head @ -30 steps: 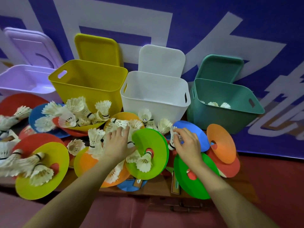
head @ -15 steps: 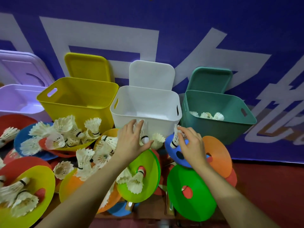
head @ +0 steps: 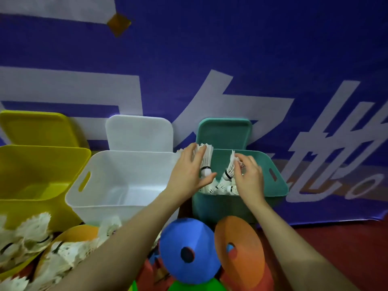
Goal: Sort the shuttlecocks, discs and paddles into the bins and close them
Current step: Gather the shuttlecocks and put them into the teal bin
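Note:
Both my hands are over the green bin (head: 279, 185). My left hand (head: 189, 172) grips white shuttlecocks (head: 205, 159) above the bin's left rim, corks down. My right hand (head: 247, 177) pinches another shuttlecock (head: 230, 170) by its feathers over the bin's middle. Several shuttlecocks (head: 222, 189) lie inside the bin. A blue disc (head: 189, 248) and an orange disc (head: 239, 248) stand near me below the bins. More loose shuttlecocks (head: 31, 238) are heaped on discs at the lower left.
A white bin (head: 117, 185) and a yellow bin (head: 31, 175) stand open left of the green one. Their lids, white (head: 138, 133), yellow (head: 37, 129) and green (head: 224, 133), lean on the blue banner wall behind. A red floor lies at the right.
Both hands rose from the pile of discs with shuttlecocks and moved right and forward over the green bin. The view tilted up, so the lilac bin went out of sight.

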The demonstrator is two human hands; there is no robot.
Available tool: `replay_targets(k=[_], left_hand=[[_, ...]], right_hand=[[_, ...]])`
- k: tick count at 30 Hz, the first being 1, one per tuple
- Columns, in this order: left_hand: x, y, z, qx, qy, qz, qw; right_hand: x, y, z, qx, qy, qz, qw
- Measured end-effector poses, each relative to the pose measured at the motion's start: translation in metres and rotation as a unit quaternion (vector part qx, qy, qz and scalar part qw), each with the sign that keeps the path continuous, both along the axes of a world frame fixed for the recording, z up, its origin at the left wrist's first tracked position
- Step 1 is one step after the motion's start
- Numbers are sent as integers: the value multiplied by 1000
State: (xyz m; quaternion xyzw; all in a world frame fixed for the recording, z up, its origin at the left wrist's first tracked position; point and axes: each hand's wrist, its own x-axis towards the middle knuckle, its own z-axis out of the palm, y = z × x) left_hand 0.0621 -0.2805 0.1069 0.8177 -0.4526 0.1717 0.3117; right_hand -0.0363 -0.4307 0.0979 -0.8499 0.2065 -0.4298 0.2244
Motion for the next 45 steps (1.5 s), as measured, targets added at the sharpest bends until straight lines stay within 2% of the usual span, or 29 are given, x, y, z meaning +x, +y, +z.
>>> replay_targets(k=[2,6,13,20,24,27,31,36,38,40,42,45], left_hand=[[8,-23,-1,41,7,-4,999],[23,-42,-15,173,14,2,985],[31,11,-24,142,-5,-19,990],[40,100,-24,133,8,-32,990],[45,156,-31,125,3,-18,992],[45,195,-42,121,14,3,992],[40,234,-63,136,43,15,990],[36,259,-95,216,65,24,974],[34,259,-107,236,100,28,966],[31,258,-116,262,130,40,955],[29,255,-122,277,127,58,951],[30,252,-130,240,128,66,960]], right_hand=[[7,-18,-4,21,43,-13,999],[17,-31,-14,21,188,-34,981],[15,10,-27,-1,236,-30,971],[17,89,-33,10,149,30,988],[16,141,-40,38,150,98,983],[19,171,-54,72,199,136,968],[22,191,-82,87,336,140,927],[16,201,-108,54,476,125,869],[16,204,-115,35,504,118,855],[17,208,-121,16,508,104,855],[19,213,-125,-3,493,83,866],[22,216,-131,-18,450,57,891]])
